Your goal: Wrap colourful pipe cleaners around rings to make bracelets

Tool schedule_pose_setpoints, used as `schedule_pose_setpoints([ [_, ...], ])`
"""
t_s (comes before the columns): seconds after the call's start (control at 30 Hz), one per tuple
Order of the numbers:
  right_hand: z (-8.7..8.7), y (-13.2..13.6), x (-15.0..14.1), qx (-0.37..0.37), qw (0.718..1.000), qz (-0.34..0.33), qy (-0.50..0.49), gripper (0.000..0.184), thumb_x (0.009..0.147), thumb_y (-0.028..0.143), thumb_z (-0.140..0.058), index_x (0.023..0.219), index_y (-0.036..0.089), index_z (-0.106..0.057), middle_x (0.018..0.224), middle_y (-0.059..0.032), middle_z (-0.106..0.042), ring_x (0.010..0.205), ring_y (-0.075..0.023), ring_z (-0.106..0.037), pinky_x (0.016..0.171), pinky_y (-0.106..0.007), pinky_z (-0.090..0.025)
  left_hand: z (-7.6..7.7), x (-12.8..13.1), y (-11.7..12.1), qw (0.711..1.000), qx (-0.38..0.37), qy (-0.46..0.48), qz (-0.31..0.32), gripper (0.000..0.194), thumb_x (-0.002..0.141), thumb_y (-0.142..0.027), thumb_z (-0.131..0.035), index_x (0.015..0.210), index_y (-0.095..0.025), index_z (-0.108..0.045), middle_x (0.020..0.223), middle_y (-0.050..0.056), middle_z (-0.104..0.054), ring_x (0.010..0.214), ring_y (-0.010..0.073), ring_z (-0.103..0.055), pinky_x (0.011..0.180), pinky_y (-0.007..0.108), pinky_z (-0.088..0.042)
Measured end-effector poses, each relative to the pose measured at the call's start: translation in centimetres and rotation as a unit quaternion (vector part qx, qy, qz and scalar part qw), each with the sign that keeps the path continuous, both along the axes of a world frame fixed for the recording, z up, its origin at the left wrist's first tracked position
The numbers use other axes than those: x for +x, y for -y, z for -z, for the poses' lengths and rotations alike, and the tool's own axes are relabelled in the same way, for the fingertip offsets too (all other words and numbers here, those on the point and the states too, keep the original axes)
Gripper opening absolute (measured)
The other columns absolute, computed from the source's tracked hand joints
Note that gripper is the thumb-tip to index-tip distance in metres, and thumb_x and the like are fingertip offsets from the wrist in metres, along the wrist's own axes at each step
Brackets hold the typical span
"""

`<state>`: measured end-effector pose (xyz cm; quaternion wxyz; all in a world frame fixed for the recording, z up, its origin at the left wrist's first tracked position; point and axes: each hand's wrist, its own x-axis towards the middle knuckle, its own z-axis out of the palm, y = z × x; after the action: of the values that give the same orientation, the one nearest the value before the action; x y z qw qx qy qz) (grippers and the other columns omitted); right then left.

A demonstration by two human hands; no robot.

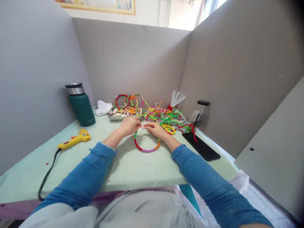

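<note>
A ring wrapped in coloured pipe cleaners [148, 150] hangs below my two hands, with red, purple, orange and green stretches along its curve. My left hand [130, 126] pinches its upper left part, fingertips bent inward. From the other side, my right hand [155, 129] pinches near a small pale pink bit at the top. The fingertips almost meet there, and they hide that part of the ring. Just behind my hands lies a heap of loose pipe cleaners [163, 116] in many colours.
A metal tray [116, 118] holds shells, with finished rings [122, 102] behind it. A yellow glue gun [74, 140] and green bottle [82, 107] stand left. White glue sticks [176, 98], a clear bottle [200, 112] and black phone [201, 147] are right. Grey partitions [133, 60] enclose the table.
</note>
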<state>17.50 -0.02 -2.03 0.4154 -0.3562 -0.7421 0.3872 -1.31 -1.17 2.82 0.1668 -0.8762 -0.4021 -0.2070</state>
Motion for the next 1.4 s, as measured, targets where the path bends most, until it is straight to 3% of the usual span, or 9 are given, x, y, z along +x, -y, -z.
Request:
schedule_pose_setpoints([
  [0.2,-0.3,0.5,0.2,-0.026,0.999,-0.041,0.016,0.036,0.074,0.044,-0.060,0.091,0.013,-0.067,0.051,0.0066,-0.036,0.044,-0.0042,-0.026,0.041,-0.020,-0.018,0.1,-0.3,-0.3,0.998,0.031,0.008,0.054,0.025,0.082,-0.030,-0.049,0.078,-0.021,-0.072,0.080,0.004,-0.061,0.072,0.0137,-0.054,0.058,0.024,-0.033],
  [0.4,-0.5,0.8,1.1,-0.110,0.987,-0.113,-0.016,0.037,0.074,0.043,-0.063,0.096,0.014,-0.064,0.053,0.0076,-0.031,0.042,-0.0031,-0.021,0.038,-0.020,-0.011,0.3,-0.9,-1.6,0.978,-0.099,0.133,0.127,0.020,0.076,-0.034,-0.059,0.077,-0.019,-0.073,0.071,0.003,-0.060,0.069,0.0127,-0.053,0.065,0.023,-0.038],
  [0.53,-0.6,1.0,1.4,-0.155,0.975,-0.147,-0.061,0.037,0.072,0.038,-0.066,0.099,0.013,-0.062,0.053,0.0085,-0.030,0.041,-0.0026,-0.019,0.038,-0.020,-0.009,0.2,-0.8,-1.6,0.939,-0.215,0.233,0.135,0.025,0.069,-0.039,-0.065,0.074,-0.015,-0.072,0.068,0.004,-0.062,0.066,0.0131,-0.053,0.064,0.024,-0.040],
  [0.7,-0.8,1.2,1.2,-0.169,0.966,-0.154,-0.124,0.033,0.070,0.036,-0.067,0.093,0.013,-0.059,0.053,0.0085,-0.035,0.040,-0.0021,-0.020,0.038,-0.019,-0.010,0.4,-0.3,-0.9,0.872,-0.334,0.348,0.086,0.033,0.064,-0.044,-0.067,0.072,-0.012,-0.070,0.066,0.002,-0.062,0.062,0.0120,-0.051,0.058,0.023,-0.038],
  [1.0,-0.9,1.2,0.6,-0.137,0.968,-0.106,-0.180,0.035,0.072,0.040,-0.065,0.099,0.019,-0.056,0.052,0.0092,-0.039,0.038,-0.0023,-0.019,0.037,-0.019,-0.011,1.4,1.2,-0.2,0.801,-0.389,0.454,0.037,0.036,0.061,-0.048,-0.066,0.061,-0.012,-0.063,0.053,-0.001,-0.052,0.054,0.0093,-0.043,0.055,0.024,-0.033],
  [1.13,-1.2,1.5,0.2,-0.121,0.976,-0.073,-0.167,0.045,0.073,0.042,-0.063,0.110,0.019,-0.056,0.051,0.0095,-0.035,0.039,-0.0029,-0.019,0.038,-0.019,-0.011,1.8,1.7,0.0,0.799,-0.393,0.455,0.029,0.037,0.063,-0.049,-0.064,0.063,-0.012,-0.063,0.053,0.000,-0.052,0.052,0.0094,-0.043,0.053,0.024,-0.033],
  [1.3,-1.2,1.4,-0.1,-0.114,0.979,-0.030,-0.167,0.045,0.071,0.044,-0.065,0.105,0.015,-0.059,0.049,0.0094,-0.033,0.038,-0.0027,-0.020,0.037,-0.019,-0.011,2.3,1.9,-0.1,0.797,-0.415,0.434,0.064,0.039,0.063,-0.049,-0.064,0.067,-0.010,-0.065,0.056,0.001,-0.055,0.052,0.0090,-0.044,0.055,0.023,-0.036],
  [1.4,-1.1,1.2,-0.2,-0.106,0.981,-0.010,-0.164,0.042,0.070,0.044,-0.064,0.101,0.015,-0.061,0.048,0.0091,-0.033,0.038,-0.0030,-0.021,0.037,-0.019,-0.013,2.2,1.7,-0.4,0.834,-0.384,0.394,0.050,0.041,0.066,-0.050,-0.061,0.073,-0.010,-0.067,0.058,0.002,-0.058,0.052,0.0095,-0.045,0.054,0.023,-0.035],
])
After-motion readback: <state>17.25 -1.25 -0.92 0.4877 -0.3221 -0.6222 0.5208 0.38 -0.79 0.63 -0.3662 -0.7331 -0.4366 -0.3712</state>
